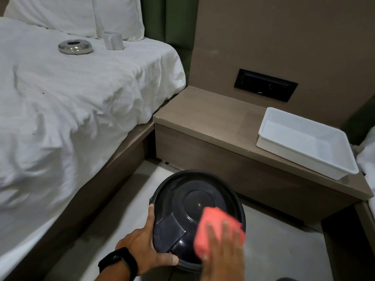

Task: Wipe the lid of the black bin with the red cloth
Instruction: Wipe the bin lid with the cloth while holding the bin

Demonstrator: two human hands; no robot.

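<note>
The black bin stands on the pale floor between the bed and the bedside table, and I look straight down on its round glossy lid (188, 203). My left hand (145, 247), with a black watch on the wrist, grips the lid's near-left rim. My right hand (222, 250) lies flat, fingers spread, pressing the folded red cloth (215, 224) onto the lid's near-right part. The hand and cloth are blurred. The bin's body is hidden beneath the lid.
A bed with a white duvet (67, 102) fills the left; a shiny metal ashtray (75, 47) and a white mug (112, 40) rest on it. The brown bedside table (207, 116) behind the bin carries a white tray (304, 142). A black socket panel (265, 84) sits in the wall.
</note>
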